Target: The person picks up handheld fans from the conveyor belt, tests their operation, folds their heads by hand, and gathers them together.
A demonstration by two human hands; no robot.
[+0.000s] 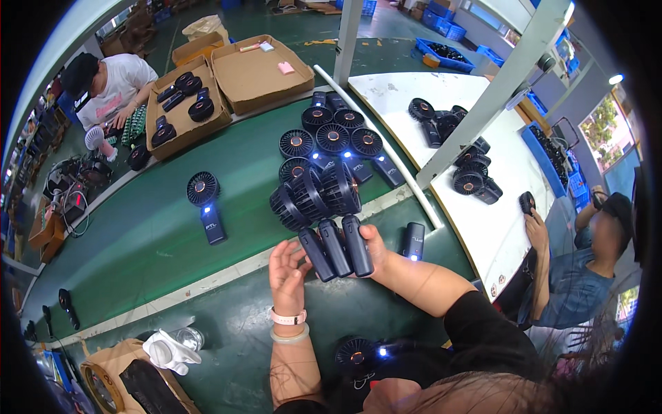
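Note:
Three dark handheld fans point(334, 250) are lined up side by side in front of me, handles toward me and round heads pointing away. Around the rightmost handle, my right hand point(375, 250) is closed, its thumb on the side and its other fingers mostly hidden behind. My left hand point(287, 268) is beside the leftmost handle with its fingers loosely apart; whether the fingertips touch that handle I cannot tell. Just beyond, several similar fans point(333, 138) with lit lamps lie on the green conveyor belt point(138, 228).
A lone lit fan point(203, 190) lies left on the belt. Another fan handle point(414, 240) is right of my hand. Cardboard boxes point(262, 83) stand behind. More fans point(470, 179) lie on a white table point(393, 93) beyond a metal post point(483, 103). Co-workers sit left and right.

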